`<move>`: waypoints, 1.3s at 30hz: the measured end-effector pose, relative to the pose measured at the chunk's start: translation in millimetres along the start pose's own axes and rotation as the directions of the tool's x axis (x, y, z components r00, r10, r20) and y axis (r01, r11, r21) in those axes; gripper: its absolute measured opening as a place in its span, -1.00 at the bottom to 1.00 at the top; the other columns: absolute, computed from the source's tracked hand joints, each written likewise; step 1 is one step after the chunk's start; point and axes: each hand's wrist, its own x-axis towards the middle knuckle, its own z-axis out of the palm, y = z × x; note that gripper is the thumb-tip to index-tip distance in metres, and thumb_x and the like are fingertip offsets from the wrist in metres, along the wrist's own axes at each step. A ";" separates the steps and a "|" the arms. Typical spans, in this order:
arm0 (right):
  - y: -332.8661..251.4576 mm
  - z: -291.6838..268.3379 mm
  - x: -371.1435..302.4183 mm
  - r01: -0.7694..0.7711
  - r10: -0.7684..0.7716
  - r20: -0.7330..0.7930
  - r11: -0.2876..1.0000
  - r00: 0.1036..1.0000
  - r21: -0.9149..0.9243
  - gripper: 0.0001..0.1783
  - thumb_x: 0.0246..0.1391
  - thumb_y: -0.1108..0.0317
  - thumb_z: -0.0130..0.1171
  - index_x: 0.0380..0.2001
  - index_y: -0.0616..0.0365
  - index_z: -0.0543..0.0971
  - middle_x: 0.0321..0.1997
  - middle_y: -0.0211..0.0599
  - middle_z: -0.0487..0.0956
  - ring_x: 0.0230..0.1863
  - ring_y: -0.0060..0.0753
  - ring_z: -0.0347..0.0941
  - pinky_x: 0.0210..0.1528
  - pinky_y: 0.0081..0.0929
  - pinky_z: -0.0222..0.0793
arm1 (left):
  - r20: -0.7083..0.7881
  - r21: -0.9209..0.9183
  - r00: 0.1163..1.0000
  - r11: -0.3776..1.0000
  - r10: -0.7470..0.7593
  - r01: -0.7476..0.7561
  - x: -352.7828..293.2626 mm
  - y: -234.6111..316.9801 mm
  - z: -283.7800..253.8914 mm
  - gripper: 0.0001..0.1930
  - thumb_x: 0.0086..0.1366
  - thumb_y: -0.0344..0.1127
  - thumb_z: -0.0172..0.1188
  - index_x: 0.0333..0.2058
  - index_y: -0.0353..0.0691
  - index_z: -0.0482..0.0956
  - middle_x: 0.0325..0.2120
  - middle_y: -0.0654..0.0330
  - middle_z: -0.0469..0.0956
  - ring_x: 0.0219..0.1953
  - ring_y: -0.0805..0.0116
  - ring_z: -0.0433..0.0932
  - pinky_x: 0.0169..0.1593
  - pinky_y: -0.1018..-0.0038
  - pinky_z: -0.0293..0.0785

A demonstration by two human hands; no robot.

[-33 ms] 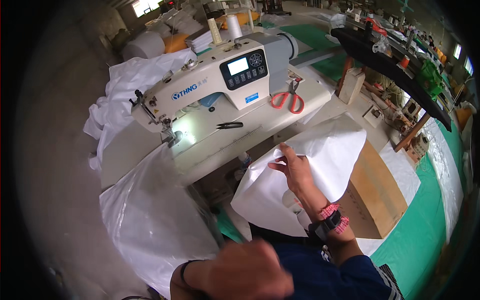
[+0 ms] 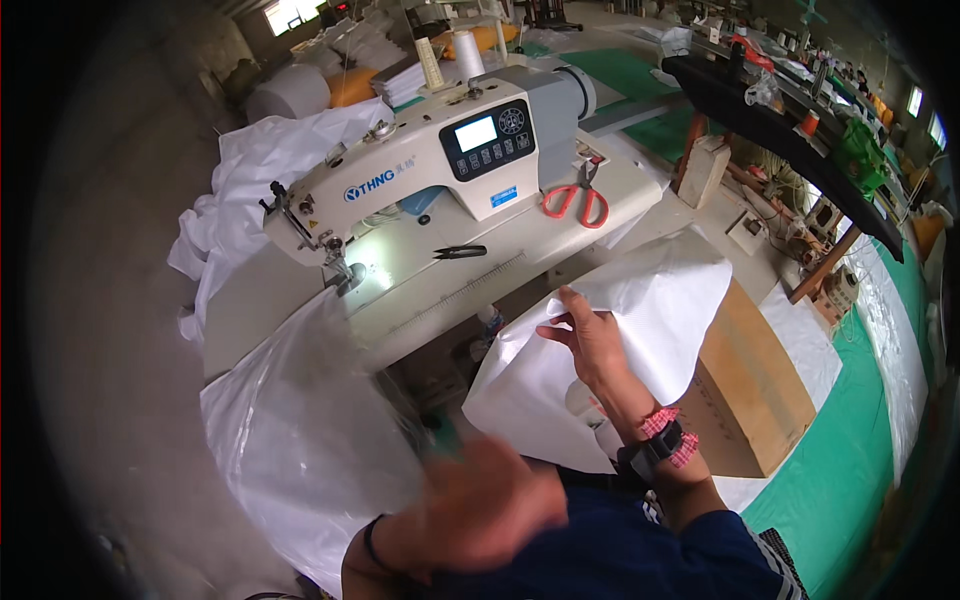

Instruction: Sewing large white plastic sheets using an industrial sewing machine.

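My right hand (image 2: 592, 348) pinches the edge of a white woven-plastic sheet (image 2: 665, 300), which drapes from the fingers over a cardboard box and toward my lap. Low in the middle, my left hand (image 2: 490, 505) is smeared by motion, so its fingers cannot be made out. It is nearest to a clear-white plastic sheet (image 2: 290, 440) that hangs from beneath the needle end of the sewing machine (image 2: 420, 180). The machine's lamp lights the spot by the presser foot (image 2: 345, 277).
On the machine table (image 2: 440, 300) lie black thread snips (image 2: 460, 252) and red-handled scissors (image 2: 577, 204). A cardboard box (image 2: 755, 375) stands at the right, over green flooring (image 2: 835, 500). White material (image 2: 245, 190) is heaped behind the machine. A dark bench (image 2: 790, 145) runs along the far right.
My left hand has moved slightly up and to the left, nearer the hanging plastic sheet. My right hand and its white sheet stay in place.
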 end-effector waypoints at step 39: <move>-3.1 -62.4 -73.5 0.642 -0.218 0.605 0.199 0.766 -0.741 -0.71 0.31 0.12 0.01 -0.18 0.12 0.52 -0.25 0.02 0.59 -0.23 -0.03 0.56 -0.22 -0.25 0.47 | -0.313 -0.688 0.670 0.647 -0.673 0.329 -1.7 -124.7 -25.4 -0.58 0.48 -0.04 -0.13 -0.35 -0.24 0.56 -0.48 0.23 0.53 -0.43 0.34 0.55 -0.34 0.37 0.51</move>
